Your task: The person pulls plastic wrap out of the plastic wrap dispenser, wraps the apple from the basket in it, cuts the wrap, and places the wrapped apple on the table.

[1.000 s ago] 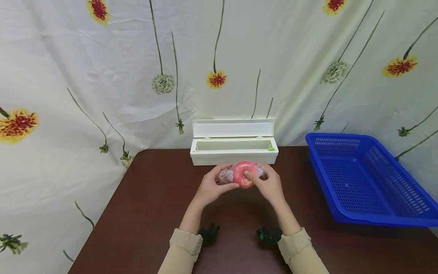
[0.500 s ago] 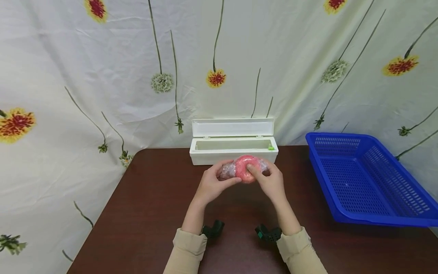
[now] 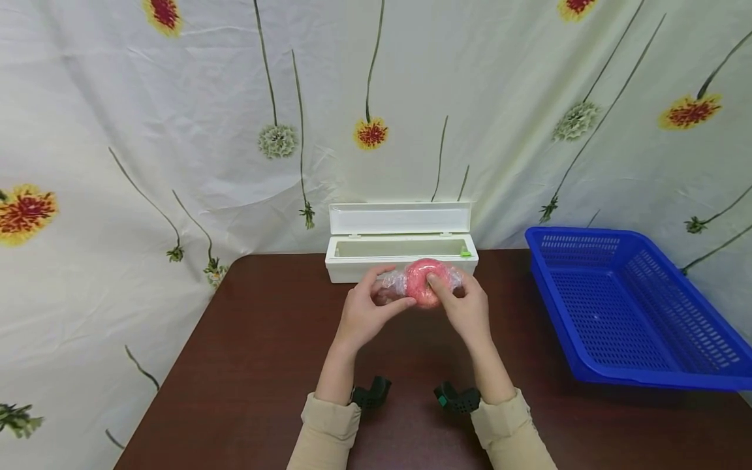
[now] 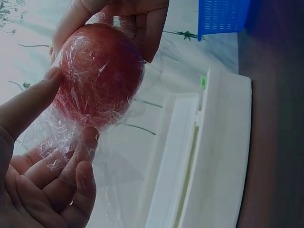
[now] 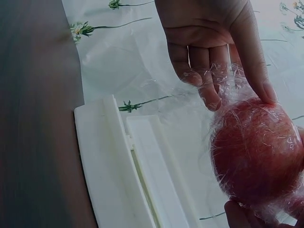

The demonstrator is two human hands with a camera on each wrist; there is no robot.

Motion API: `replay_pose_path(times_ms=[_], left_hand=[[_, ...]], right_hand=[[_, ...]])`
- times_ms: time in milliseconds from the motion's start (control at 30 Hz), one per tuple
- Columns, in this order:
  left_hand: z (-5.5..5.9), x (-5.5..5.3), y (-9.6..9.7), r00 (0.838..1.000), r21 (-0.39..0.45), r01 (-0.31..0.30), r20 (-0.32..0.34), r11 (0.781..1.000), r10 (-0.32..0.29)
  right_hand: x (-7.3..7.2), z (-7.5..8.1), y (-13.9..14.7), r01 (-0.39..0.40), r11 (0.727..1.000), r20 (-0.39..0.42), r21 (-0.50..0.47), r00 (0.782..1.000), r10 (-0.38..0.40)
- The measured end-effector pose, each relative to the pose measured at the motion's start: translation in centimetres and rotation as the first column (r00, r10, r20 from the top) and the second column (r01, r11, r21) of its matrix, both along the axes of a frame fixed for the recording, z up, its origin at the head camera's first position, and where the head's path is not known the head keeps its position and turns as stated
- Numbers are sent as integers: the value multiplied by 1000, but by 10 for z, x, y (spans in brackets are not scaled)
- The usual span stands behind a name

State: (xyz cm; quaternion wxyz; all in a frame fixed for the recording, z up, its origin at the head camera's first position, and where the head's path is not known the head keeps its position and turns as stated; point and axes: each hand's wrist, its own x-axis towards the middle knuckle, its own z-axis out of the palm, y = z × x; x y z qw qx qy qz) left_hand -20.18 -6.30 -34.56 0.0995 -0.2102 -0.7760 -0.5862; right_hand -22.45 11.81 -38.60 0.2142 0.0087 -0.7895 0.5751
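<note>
A red apple (image 3: 416, 282) wrapped in clear cling film (image 3: 392, 284) is held up over the table between both hands. My left hand (image 3: 364, 314) grips it from the left, thumb along its near side, fingers bent in the bunched film (image 4: 50, 133). From the right, my right hand (image 3: 472, 314) presses its thumb on the apple's near face. In the right wrist view, that hand's fingers curl behind the film at the apple's side. Wrinkled film covers the whole visible apple (image 4: 102, 71).
Behind the hands stands a long white cling film box (image 3: 349, 271), its lid (image 3: 399, 219) raised and a green slider (image 3: 466, 254) at its right end. A blue plastic basket (image 3: 664, 380) sits at the right of the brown table (image 3: 258, 352). A flowered cloth (image 3: 223, 98) hangs behind.
Both hands have moved slightly away from the body and a little right, carrying the wrapped apple toward the white box. The box and basket have stayed put.
</note>
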Motion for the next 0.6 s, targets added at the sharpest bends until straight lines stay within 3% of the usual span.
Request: replay_pose_path(times_ms=[267, 600], left_hand=[[5, 4, 1, 1000, 33, -11, -9, 999, 11], [19, 12, -10, 999, 108, -13, -41, 994, 18]], right_hand=[[4, 5, -2, 34, 999, -3, -21, 999, -34], [17, 25, -16, 30, 996, -59, -86, 998, -35]])
